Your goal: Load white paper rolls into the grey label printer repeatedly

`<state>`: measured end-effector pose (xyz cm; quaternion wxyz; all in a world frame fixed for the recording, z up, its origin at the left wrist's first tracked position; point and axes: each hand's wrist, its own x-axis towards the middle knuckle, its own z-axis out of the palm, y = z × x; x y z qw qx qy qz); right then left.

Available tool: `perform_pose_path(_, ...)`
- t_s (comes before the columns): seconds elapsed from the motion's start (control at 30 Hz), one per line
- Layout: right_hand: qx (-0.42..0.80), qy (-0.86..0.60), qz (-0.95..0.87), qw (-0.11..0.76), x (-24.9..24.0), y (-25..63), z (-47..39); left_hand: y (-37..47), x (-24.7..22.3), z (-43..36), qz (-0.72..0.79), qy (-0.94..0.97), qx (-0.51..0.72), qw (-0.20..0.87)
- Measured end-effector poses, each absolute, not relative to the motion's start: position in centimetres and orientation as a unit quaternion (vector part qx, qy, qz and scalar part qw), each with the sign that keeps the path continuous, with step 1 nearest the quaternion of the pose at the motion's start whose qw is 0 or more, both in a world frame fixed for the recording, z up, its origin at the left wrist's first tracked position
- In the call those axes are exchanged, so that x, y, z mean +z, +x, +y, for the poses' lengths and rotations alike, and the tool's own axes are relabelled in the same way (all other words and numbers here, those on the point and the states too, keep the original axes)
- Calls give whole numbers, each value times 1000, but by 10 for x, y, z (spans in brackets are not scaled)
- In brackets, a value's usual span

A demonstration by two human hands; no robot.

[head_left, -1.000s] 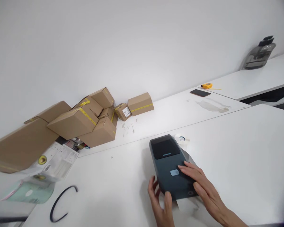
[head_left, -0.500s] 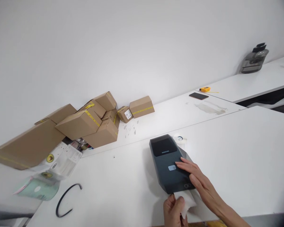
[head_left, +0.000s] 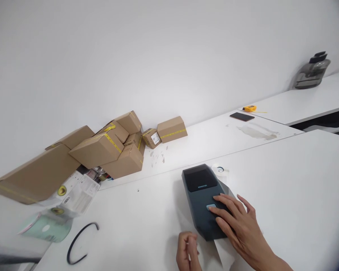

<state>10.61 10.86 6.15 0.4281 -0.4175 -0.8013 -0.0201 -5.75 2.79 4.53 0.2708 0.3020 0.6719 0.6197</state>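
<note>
A dark teal label printer (head_left: 206,199) with a black window at its far end lies on the white table. My right hand (head_left: 240,226) rests over its right side, fingers spread, one fingertip on the pale blue button (head_left: 211,207). A strip of white paper (head_left: 227,254) extends from the printer's near end, partly under my right hand. Left of that end, my left hand (head_left: 188,250) is curled closed, apart from the printer, with nothing visible in it. Behind the printer lies a white label roll (head_left: 219,169), partly hidden.
Cardboard boxes (head_left: 124,143) are stacked at the back left. Nearer lie a printed white carton (head_left: 83,192), a green pouch (head_left: 49,227) and a black curved band (head_left: 76,241). A phone (head_left: 242,116), a yellow tape measure (head_left: 250,108) and a grey bottle (head_left: 312,73) are back right.
My left hand has released the white paper and moved left. My right hand has shifted so a finger lies on the button. The view has tilted slightly.
</note>
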Motion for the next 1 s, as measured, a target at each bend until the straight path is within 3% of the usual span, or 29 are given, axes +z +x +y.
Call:
perform_pose_path(0.1, 16, -404, -804, 437, 56, 112, 105, -48, 46, 38, 651, 313, 642, 257)
perform_pose_path(0.27, 192, -442, -735, 476, 39, 123, 93, -33, 43, 41, 616, 329, 641, 317)
perform_pose_path(0.43, 280, -438, -689, 504, 59, 119, 104, -37, 77, 46, 592, 322, 670, 311)
perform_pose_path(0.63, 174, -359, -737, 545, 140, 100, 169, -66, 110, 102, 565, 365, 687, 276)
perform_pose_path(0.77, 154, -373, -718, 567, 180, 79, 227, -78, 101, 145, 638, 454, 554, 282)
perform_pose_path(0.9, 164, -409, -714, 544, 198, 68, 259, -76, 89, 160, 664, 479, 495, 290)
perform_pose_path(1.0, 80, -392, -690, 603, 191, 71, 251, -73, 84, 160, 669, 479, 495, 279)
